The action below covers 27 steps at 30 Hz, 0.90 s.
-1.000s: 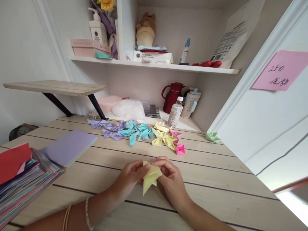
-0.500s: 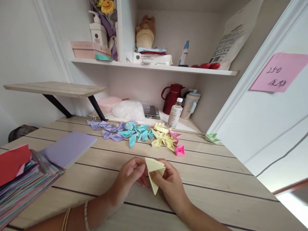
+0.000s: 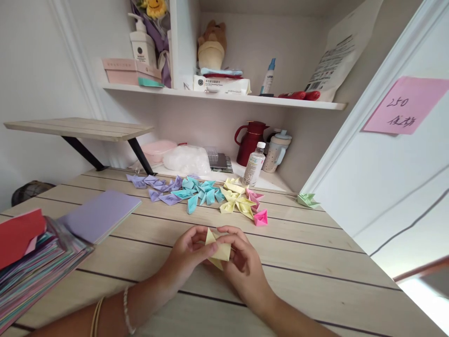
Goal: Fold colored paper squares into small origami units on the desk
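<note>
A folded piece of pale yellow paper (image 3: 221, 253) is between my two hands, above the front middle of the table. My left hand (image 3: 191, 250) pinches its left side, thumb in front. On the right side, my right hand (image 3: 243, 257) grips it with bent fingers, the index finger along the upper edge. Parts of the paper and some fingertips are hidden. Beyond my hands lie folded paper boats in groups: purple ones (image 3: 170, 199), turquoise ones (image 3: 206, 193), yellow ones (image 3: 243, 205) and pink ones (image 3: 261, 217). One pale green boat (image 3: 307, 200) sits apart at the right.
At the left are a stack of purple paper (image 3: 101, 213) and a plastic sleeve of coloured sheets (image 3: 42, 271) under a red sheet (image 3: 21, 236). Behind the boats stand a clear bottle (image 3: 254, 164), a red jug (image 3: 249, 142) and a light blue cup (image 3: 277, 152).
The yellow paper has turned and come down a little between my hands. My left hand has closed onto it; my right fingers have shifted to its upper edge.
</note>
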{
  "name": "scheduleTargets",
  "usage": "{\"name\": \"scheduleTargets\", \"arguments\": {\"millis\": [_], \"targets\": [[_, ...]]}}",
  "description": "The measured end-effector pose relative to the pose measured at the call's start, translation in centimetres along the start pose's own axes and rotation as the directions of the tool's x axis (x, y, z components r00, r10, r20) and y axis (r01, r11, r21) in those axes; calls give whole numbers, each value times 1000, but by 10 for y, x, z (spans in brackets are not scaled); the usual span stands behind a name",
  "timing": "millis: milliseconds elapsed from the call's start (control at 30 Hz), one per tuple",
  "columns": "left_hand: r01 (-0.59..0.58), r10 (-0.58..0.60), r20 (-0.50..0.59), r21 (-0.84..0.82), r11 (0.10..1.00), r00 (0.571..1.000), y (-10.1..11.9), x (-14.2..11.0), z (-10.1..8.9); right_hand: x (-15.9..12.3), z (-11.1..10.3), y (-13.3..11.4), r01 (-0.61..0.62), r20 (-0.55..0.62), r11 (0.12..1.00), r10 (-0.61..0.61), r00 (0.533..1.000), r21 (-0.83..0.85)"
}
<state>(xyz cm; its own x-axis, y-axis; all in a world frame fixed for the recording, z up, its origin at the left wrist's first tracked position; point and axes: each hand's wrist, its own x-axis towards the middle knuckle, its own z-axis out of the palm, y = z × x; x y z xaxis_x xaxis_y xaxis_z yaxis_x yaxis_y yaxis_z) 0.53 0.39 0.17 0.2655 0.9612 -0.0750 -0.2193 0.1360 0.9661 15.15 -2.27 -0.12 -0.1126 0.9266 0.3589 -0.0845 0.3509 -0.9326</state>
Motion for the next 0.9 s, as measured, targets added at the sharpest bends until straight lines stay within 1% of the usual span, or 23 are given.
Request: {"name": "scheduleTargets", "arguments": {"millis": [100, 167, 233, 300, 367, 467, 567, 700, 833, 900], "targets": [[45, -45, 0, 7, 999, 999, 2, -2, 0, 0, -2, -5, 37, 6, 999, -37, 999, 40], [40, -40, -21, 5, 999, 999, 5, -3, 1, 1, -2, -7, 24, 9, 995, -25, 1000, 95], [22, -22, -34, -1, 1000, 999, 6, -5, 2, 1, -2, -6, -31, 27, 983, 27, 999, 184], [17, -17, -72, -3, 1000, 997, 7, -6, 3, 2, -1, -4, -92, 7, 961, 93, 996, 261], [22, -24, -133, -12, 1000, 991, 7, -7, 4, 4, 1, -1, -144, -24, 941, 159, 987, 305], [17, -27, -199, -53, 998, 980, 6, -6, 5, 8, 3, -1, -238, 2, 909, 252, 968, 344], [13, -27, -200, -72, 997, 979, 5, -5, 5, 11, 3, -2, -267, 16, 900, 279, 960, 346], [10, -22, -171, -71, 997, 985, 5, -5, 3, 11, 3, -1, -237, -1, 921, 250, 968, 311], [12, -15, -126, -24, 1000, 992, 6, -6, 2, 10, 3, 2, -206, -3, 947, 213, 977, 248], [15, -15, -118, -1, 1000, 993, 7, -7, 1, 10, 3, 4, -208, -13, 953, 215, 976, 220]]}}
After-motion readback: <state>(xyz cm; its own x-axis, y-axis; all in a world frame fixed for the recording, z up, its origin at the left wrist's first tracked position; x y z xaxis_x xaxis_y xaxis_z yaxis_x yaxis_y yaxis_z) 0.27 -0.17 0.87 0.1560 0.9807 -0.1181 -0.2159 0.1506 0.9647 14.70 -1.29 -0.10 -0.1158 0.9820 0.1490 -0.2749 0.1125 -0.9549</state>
